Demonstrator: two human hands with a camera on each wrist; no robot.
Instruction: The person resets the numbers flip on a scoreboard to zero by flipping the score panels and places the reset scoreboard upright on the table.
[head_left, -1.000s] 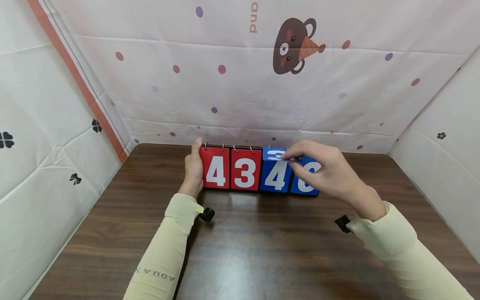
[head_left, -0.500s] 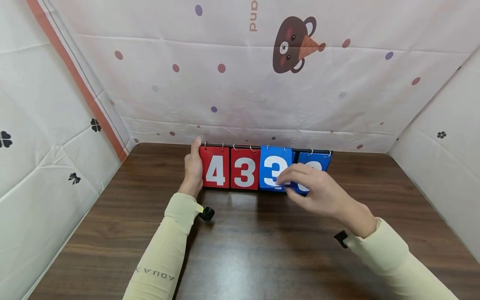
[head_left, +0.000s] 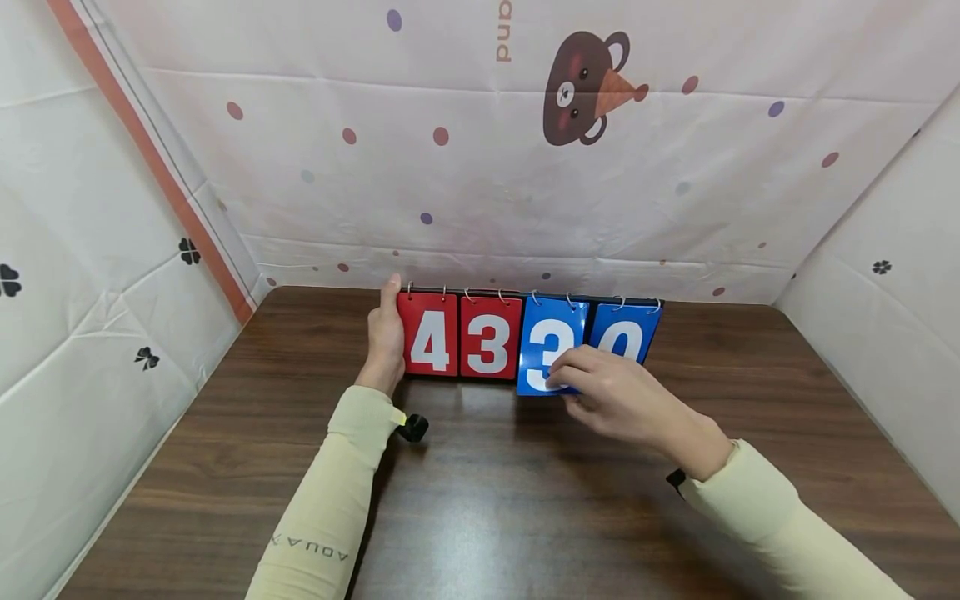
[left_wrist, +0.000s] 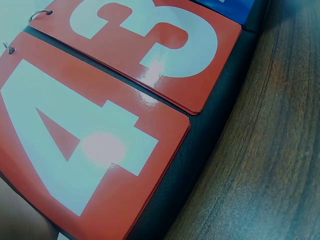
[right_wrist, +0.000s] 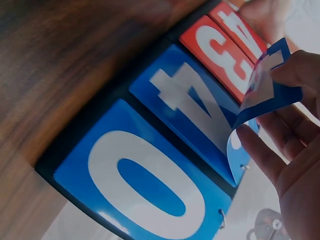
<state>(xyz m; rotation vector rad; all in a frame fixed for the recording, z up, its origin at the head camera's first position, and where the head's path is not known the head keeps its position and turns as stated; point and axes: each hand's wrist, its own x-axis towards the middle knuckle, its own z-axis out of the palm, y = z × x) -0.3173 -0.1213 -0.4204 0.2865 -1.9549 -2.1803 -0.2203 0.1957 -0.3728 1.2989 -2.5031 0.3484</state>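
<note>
A flip scoreboard with a black base (left_wrist: 192, 150) stands tilted on the table, its number cards hung on metal rings. Two red cards show 4 (head_left: 431, 304) and 3 (head_left: 490, 306); a blue 3 card (head_left: 553, 308) and a blue 0 card (head_left: 643, 321) follow on the right. My left hand (head_left: 386, 337) grips the board's left edge. With my right hand (head_left: 626, 400) I pinch the blue 3 card near its lower edge. In the right wrist view this lifted card (right_wrist: 265, 97) curls between my fingers, above a blue 4 card (right_wrist: 195, 100).
The brown wooden table (head_left: 465, 500) spreads out in front of the board. Behind it rises a white patterned cloth (head_left: 480, 183) with a bear print, and more cloth hangs at both sides. A black wrist camera (head_left: 414, 428) sits by my left cuff.
My right hand has brought the blue 3 card down from the rings over the blue 4, moving downward with it. The left hand stays on the board's edge.
</note>
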